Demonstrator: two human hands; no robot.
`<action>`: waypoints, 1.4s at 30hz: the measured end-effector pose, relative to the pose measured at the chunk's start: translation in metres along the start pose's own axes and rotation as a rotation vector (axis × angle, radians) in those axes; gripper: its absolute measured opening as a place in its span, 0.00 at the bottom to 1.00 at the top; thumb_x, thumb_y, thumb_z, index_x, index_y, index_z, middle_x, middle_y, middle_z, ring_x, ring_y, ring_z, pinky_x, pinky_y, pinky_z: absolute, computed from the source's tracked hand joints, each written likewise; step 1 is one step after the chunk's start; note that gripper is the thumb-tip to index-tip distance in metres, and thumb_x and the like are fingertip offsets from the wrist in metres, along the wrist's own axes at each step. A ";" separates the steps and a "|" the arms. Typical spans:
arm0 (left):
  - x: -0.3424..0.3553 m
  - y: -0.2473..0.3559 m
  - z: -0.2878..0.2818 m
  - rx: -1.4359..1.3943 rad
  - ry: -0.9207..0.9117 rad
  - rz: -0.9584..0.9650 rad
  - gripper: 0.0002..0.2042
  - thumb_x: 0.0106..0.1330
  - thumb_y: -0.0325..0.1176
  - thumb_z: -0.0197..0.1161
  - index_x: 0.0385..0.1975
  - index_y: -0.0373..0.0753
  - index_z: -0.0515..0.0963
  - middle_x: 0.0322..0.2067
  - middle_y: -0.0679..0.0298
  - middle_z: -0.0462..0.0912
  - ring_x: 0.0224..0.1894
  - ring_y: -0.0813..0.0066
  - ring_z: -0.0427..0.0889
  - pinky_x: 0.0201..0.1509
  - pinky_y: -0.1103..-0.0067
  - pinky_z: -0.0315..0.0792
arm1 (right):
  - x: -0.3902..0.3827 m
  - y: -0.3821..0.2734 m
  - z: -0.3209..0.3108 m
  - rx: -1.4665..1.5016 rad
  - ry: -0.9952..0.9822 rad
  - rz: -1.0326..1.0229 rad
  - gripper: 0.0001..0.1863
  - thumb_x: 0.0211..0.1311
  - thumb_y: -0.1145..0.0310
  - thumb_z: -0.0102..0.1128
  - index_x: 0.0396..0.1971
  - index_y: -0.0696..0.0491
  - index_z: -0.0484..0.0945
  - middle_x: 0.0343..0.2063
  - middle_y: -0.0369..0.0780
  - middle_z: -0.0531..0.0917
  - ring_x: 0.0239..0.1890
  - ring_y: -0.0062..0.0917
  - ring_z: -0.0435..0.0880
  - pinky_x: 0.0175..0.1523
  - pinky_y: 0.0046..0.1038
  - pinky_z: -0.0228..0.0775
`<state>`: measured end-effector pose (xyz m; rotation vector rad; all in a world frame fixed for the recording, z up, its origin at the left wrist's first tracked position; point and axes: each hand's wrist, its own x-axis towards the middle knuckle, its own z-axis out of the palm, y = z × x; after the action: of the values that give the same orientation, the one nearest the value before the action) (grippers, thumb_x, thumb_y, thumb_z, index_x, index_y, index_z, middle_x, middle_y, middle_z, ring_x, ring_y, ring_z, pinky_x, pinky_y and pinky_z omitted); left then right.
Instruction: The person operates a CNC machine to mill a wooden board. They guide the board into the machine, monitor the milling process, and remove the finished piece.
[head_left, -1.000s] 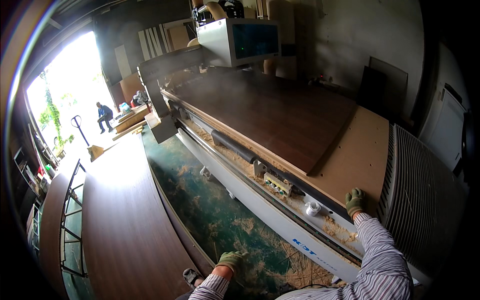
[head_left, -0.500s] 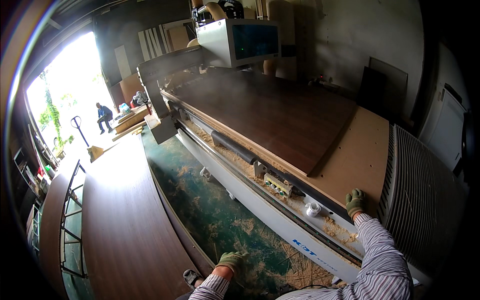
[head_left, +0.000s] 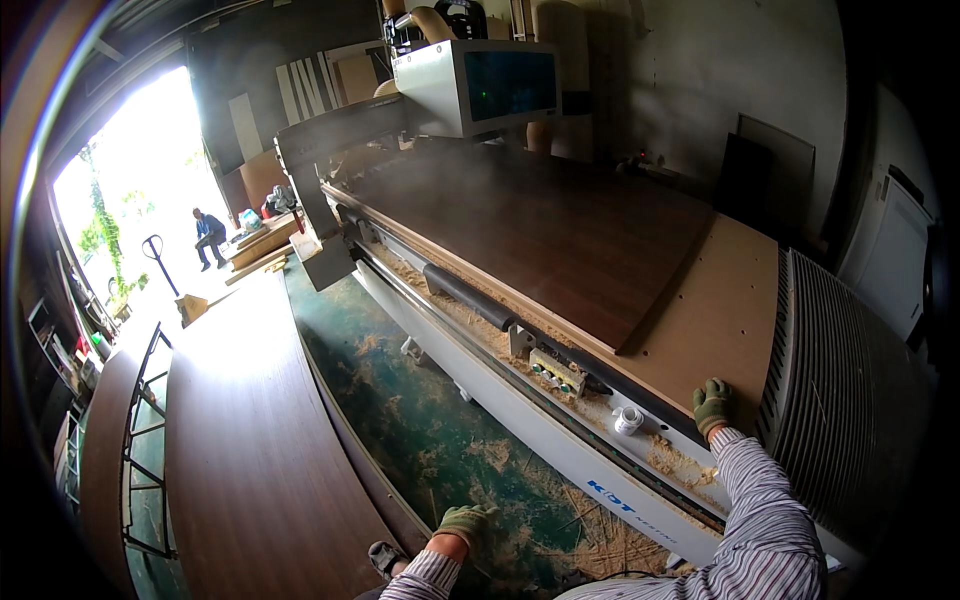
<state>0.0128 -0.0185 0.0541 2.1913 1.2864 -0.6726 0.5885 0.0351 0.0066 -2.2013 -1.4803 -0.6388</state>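
Resting on the near corner of a pale backing board, the right hand in a green glove lies with fingers curled loosely over the board's edge, clamped on nothing. That board sits on the bed of a large routing machine, under a dark wood-grain panel that covers most of it. Sawdust lies along the machine's rail just beside the hand. The left hand, gloved too, hangs low over the green floor, fingers bent and holding nothing, near a stack of dark panels. Far off, a person sits by the bright doorway.
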 end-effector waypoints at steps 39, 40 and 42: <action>0.005 0.001 0.004 0.040 -0.006 0.011 0.36 0.60 0.48 0.60 0.71 0.55 0.61 0.63 0.58 0.72 0.66 0.55 0.70 0.66 0.60 0.64 | -0.003 0.008 0.013 -0.001 0.046 -0.002 0.17 0.62 0.58 0.57 0.41 0.57 0.76 0.48 0.50 0.77 0.53 0.48 0.73 0.60 0.49 0.65; 0.005 0.001 0.004 0.038 -0.010 0.008 0.36 0.60 0.47 0.60 0.71 0.55 0.61 0.63 0.58 0.72 0.66 0.55 0.70 0.66 0.60 0.64 | -0.002 0.006 0.010 0.001 0.033 0.000 0.17 0.62 0.59 0.57 0.41 0.57 0.76 0.48 0.50 0.77 0.53 0.48 0.73 0.60 0.49 0.65; 0.002 0.003 0.002 0.031 -0.007 0.006 0.36 0.60 0.47 0.61 0.71 0.55 0.61 0.63 0.58 0.72 0.66 0.55 0.70 0.66 0.60 0.63 | -0.002 0.005 0.009 0.010 0.027 -0.005 0.16 0.61 0.59 0.58 0.41 0.57 0.76 0.47 0.51 0.77 0.53 0.48 0.73 0.61 0.49 0.65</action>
<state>0.0159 -0.0197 0.0514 2.2149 1.2736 -0.7020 0.5939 0.0374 -0.0021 -2.1734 -1.4731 -0.6593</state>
